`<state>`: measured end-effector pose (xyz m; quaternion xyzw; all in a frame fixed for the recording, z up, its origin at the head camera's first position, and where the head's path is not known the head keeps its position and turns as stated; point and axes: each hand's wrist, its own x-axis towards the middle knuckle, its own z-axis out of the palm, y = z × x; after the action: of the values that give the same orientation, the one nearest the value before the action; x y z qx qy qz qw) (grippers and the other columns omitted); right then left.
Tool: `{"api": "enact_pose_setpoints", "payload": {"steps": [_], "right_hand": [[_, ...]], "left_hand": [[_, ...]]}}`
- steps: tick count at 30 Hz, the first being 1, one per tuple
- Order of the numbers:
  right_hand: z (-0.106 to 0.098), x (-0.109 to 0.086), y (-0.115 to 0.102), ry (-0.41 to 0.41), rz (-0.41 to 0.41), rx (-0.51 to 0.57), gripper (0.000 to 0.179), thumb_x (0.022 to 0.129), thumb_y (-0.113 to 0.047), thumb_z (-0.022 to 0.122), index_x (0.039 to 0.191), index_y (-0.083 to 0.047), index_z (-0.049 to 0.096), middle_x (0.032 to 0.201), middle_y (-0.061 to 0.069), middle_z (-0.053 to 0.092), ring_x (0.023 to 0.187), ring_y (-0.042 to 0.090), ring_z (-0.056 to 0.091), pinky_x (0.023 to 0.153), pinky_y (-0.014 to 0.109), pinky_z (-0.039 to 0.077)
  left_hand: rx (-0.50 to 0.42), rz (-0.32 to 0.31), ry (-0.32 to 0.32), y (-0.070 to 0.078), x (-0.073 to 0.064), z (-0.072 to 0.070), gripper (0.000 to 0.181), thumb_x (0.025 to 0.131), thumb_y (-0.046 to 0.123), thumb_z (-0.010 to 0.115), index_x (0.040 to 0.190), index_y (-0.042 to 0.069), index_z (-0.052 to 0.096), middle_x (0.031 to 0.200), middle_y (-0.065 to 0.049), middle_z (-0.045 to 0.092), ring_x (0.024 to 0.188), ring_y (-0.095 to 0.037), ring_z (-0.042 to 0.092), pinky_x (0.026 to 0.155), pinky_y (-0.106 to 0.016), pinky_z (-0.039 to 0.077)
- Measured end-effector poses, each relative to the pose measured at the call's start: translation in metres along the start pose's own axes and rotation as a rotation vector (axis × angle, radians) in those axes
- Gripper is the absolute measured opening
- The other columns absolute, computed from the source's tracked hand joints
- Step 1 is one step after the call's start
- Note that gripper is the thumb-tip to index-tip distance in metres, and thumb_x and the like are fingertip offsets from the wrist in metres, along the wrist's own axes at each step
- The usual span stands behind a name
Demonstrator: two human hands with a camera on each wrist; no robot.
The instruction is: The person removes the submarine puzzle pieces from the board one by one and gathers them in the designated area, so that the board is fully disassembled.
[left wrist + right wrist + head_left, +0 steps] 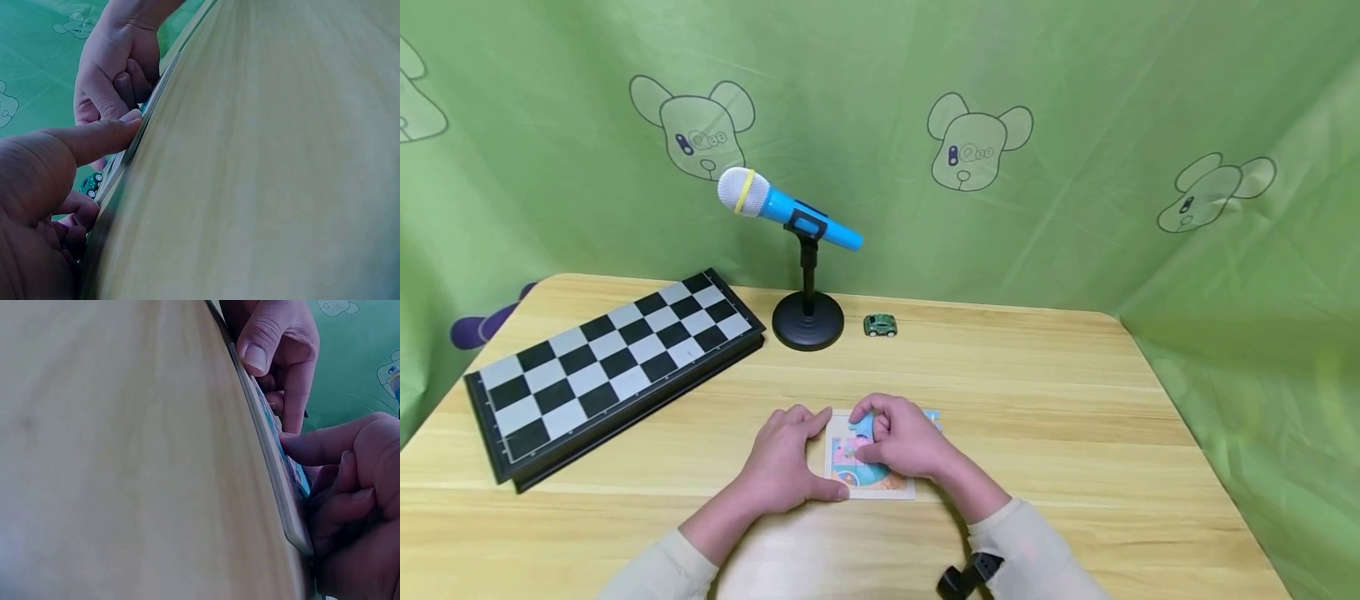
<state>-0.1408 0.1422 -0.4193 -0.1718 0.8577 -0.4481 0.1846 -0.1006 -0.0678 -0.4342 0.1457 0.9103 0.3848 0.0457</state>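
Green cloth with cartoon bear heads hangs behind a pale wooden counter. On it are seen a folded chessboard, a blue toy microphone on a black stand, and a small green toy car. A small picture puzzle board lies flat at the near middle of the counter. Its left edge is held steady by the left hand, with the thumb along the near side and the fingers fairly straight. A blue puzzle piece is pressed onto the board by the right hand, whose grip is curled around it. The piece seems to be in the middle of being fitted. Next, it probably needs to be slid until it drops flat into its gap.
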Motion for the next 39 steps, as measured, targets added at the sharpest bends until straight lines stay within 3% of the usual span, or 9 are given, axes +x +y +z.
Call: {"api": "enact_pose_setpoints", "payload": {"steps": [15,19,26,39], "right_hand": [[0.002,-0.003,0.002,0.078,-0.062,0.029,0.028,0.076,0.001,0.085,0.097,-0.013,0.072,0.057,-0.003,0.033,0.051,0.012,0.032,0.054,0.026,0.031],[-0.001,-0.006,-0.004,0.089,-0.049,0.023,0.032,0.075,-0.001,0.086,0.103,-0.011,0.074,0.056,-0.003,0.034,0.05,0.012,0.032,0.052,0.025,0.03],[-0.01,-0.009,-0.006,0.093,0.023,-0.09,0.04,0.076,-0.006,0.086,0.113,-0.009,0.07,0.059,-0.001,0.042,0.051,0.012,0.04,0.052,0.026,0.034],[-0.013,-0.007,-0.003,0.056,0.075,-0.136,0.029,0.081,-0.012,0.083,0.107,-0.012,0.068,0.06,0.0,0.046,0.05,0.013,0.043,0.05,0.027,0.033]], "left_hand": [[0.016,0.005,0.0,0.0,0.001,0.0,0.103,0.055,0.04,0.098,0.14,-0.002,0.056,0.098,0.003,0.049,0.092,-0.021,0.041,0.083,-0.038,0.037],[0.013,0.007,-0.002,0.0,0.0,0.0,0.103,0.056,0.039,0.098,0.14,-0.002,0.056,0.098,0.003,0.049,0.093,-0.021,0.041,0.084,-0.038,0.037],[-0.002,-0.001,0.001,0.001,0.0,0.0,0.103,0.055,0.038,0.098,0.14,-0.002,0.055,0.099,0.003,0.049,0.093,-0.02,0.041,0.084,-0.038,0.037],[-0.008,0.013,0.011,0.002,-0.001,-0.001,0.104,0.055,0.04,0.098,0.139,-0.003,0.056,0.098,0.001,0.05,0.093,-0.02,0.041,0.084,-0.039,0.037]]}}
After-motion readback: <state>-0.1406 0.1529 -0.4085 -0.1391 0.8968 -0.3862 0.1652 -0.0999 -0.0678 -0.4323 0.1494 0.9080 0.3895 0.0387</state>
